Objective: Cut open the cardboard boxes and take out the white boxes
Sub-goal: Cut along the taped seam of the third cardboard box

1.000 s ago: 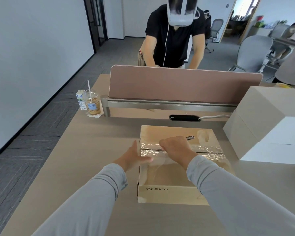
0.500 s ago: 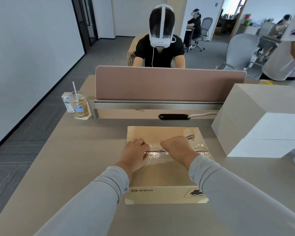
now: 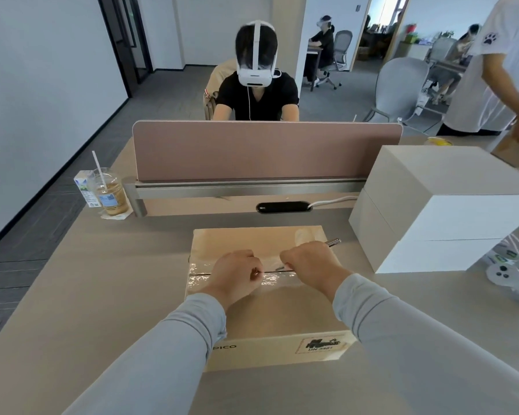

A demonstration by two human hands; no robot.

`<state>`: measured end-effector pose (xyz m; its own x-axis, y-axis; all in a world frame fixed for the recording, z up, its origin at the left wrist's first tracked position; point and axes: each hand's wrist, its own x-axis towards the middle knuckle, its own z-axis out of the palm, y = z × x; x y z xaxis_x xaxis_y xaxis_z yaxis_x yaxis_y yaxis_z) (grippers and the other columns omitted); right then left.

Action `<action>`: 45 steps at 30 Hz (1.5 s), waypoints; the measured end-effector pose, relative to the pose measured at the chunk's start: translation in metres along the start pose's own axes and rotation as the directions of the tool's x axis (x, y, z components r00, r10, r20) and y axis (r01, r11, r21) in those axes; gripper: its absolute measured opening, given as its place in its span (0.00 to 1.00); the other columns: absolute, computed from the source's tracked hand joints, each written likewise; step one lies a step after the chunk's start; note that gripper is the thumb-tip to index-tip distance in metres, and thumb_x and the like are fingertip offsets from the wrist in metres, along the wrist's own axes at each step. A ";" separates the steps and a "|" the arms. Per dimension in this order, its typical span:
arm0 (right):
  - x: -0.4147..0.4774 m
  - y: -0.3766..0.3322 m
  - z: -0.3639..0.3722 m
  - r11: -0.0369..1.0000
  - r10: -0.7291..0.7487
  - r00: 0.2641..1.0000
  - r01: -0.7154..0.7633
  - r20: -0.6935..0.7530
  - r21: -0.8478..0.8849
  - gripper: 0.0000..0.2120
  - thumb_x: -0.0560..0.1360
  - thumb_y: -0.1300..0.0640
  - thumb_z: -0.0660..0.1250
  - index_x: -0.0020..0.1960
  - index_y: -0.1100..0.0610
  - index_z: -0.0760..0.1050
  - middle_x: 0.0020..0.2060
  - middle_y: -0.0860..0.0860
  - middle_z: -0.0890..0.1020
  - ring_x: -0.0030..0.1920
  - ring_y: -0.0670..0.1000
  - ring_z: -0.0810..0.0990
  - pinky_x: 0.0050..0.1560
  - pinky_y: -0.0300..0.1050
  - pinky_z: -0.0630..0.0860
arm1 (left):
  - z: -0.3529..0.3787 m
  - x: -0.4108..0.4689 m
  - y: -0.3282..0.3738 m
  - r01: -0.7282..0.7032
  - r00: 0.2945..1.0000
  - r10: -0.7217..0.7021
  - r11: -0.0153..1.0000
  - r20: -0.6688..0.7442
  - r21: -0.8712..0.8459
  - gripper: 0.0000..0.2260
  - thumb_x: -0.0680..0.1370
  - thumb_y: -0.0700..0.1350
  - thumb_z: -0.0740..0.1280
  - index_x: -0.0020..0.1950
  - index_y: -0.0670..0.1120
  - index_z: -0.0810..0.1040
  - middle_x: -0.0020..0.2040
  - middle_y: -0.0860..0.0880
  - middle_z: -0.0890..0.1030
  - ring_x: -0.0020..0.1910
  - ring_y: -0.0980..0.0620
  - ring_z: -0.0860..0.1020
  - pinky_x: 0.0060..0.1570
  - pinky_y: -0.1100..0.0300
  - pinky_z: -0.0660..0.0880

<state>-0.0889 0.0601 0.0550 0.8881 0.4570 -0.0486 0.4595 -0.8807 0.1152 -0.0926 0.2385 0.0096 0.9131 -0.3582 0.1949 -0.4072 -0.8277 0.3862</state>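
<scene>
Head view | cardboard box (image 3: 261, 238) mid-counter (image 3: 102, 280), near front edge | left hand (image 3: 237, 274) curled, resting on taped seam (image 3: 271, 274) | right hand (image 3: 309, 265) grips metal knife (image 3: 332, 242) | white boxes (image 3: 450, 211) stacked at right edge

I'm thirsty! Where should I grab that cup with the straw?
Probably best wrap your grip round the middle of the cup, below its domed lid, coming from the front: it stands upright, with a milk carton close on one side and the divider's metal foot on the other.
</scene>
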 end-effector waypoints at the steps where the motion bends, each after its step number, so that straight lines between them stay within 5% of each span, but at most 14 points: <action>1: -0.001 0.001 0.002 0.999 0.010 1.000 -0.009 -0.011 0.034 0.09 0.77 0.63 0.57 0.53 0.56 0.74 0.43 0.54 0.79 0.40 0.56 0.71 0.36 0.41 0.60 | -0.001 0.001 0.001 0.049 0.999 -0.049 0.998 0.003 -0.038 0.02 0.70 0.44 0.69 0.40 0.47 0.82 0.39 0.51 0.80 0.41 0.50 0.78 0.42 0.61 0.75; 5: 0.004 -0.002 0.009 0.986 0.021 0.997 -0.009 -0.074 0.164 0.09 0.79 0.58 0.55 0.52 0.57 0.74 0.46 0.54 0.81 0.45 0.59 0.78 0.39 0.42 0.62 | -0.007 -0.003 -0.012 0.223 0.974 -0.216 0.964 0.063 -0.146 0.12 0.68 0.48 0.73 0.34 0.54 0.69 0.37 0.55 0.74 0.38 0.53 0.74 0.44 0.60 0.72; 9: 0.014 -0.016 0.010 0.990 -0.016 0.999 0.021 -0.038 0.142 0.10 0.80 0.58 0.54 0.54 0.55 0.73 0.49 0.53 0.81 0.49 0.58 0.78 0.41 0.43 0.63 | -0.015 -0.010 -0.032 0.286 0.957 -0.260 0.920 0.127 -0.268 0.11 0.67 0.46 0.76 0.35 0.52 0.74 0.37 0.54 0.75 0.36 0.56 0.73 0.41 0.63 0.71; 15: 0.014 -0.027 0.007 0.998 -0.025 1.000 0.024 0.015 0.050 0.09 0.79 0.60 0.55 0.54 0.56 0.72 0.50 0.54 0.81 0.48 0.57 0.78 0.40 0.44 0.63 | -0.018 -0.007 -0.031 0.234 0.969 -0.196 0.921 0.150 -0.310 0.09 0.70 0.40 0.74 0.36 0.50 0.75 0.37 0.55 0.74 0.37 0.58 0.73 0.39 0.74 0.68; 19: 0.013 -0.033 0.003 0.998 -0.041 0.997 0.043 0.062 -0.038 0.09 0.78 0.64 0.56 0.56 0.58 0.71 0.50 0.55 0.80 0.49 0.58 0.78 0.36 0.44 0.63 | -0.014 -0.006 -0.031 0.212 0.976 -0.195 0.951 0.098 -0.224 0.01 0.73 0.41 0.70 0.41 0.43 0.80 0.39 0.53 0.75 0.42 0.53 0.74 0.46 0.62 0.70; 27: 0.014 -0.038 -0.010 0.979 -0.073 0.991 0.092 0.109 -0.181 0.14 0.76 0.68 0.56 0.59 0.59 0.71 0.52 0.56 0.79 0.52 0.59 0.78 0.41 0.45 0.64 | -0.013 -0.007 -0.026 -0.016 1.000 0.015 0.999 0.019 0.029 0.06 0.75 0.46 0.66 0.47 0.46 0.80 0.44 0.49 0.78 0.45 0.48 0.76 0.44 0.61 0.69; 33: 0.017 -0.039 -0.010 0.981 -0.029 0.988 0.057 0.153 -0.184 0.13 0.77 0.66 0.57 0.59 0.57 0.71 0.54 0.55 0.79 0.54 0.58 0.78 0.42 0.45 0.65 | -0.009 0.003 -0.017 -0.017 1.000 0.017 1.000 0.022 0.025 0.09 0.74 0.49 0.67 0.51 0.47 0.80 0.48 0.49 0.78 0.50 0.50 0.76 0.49 0.60 0.69; 40: 0.013 -0.024 -0.015 0.983 -0.053 0.985 0.081 0.166 -0.164 0.12 0.75 0.68 0.56 0.54 0.56 0.72 0.53 0.57 0.79 0.54 0.59 0.78 0.42 0.45 0.64 | -0.009 0.002 -0.025 -0.021 1.000 0.021 1.000 0.012 0.022 0.08 0.74 0.50 0.68 0.46 0.47 0.80 0.42 0.52 0.76 0.45 0.52 0.75 0.43 0.62 0.67; 45: 0.002 -0.007 -0.015 0.985 -0.026 0.987 0.053 0.160 -0.166 0.13 0.76 0.68 0.55 0.56 0.58 0.72 0.46 0.57 0.78 0.51 0.60 0.78 0.41 0.46 0.64 | -0.005 0.009 -0.012 -0.058 0.998 0.057 0.998 0.023 0.012 0.08 0.73 0.51 0.68 0.48 0.48 0.80 0.45 0.52 0.78 0.46 0.53 0.76 0.44 0.63 0.68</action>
<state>-0.0899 0.0689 0.0685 0.8659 0.4540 -0.2100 0.4980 -0.8222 0.2757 -0.0791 0.2474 0.0111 0.8884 -0.4150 0.1961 -0.4589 -0.8109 0.3632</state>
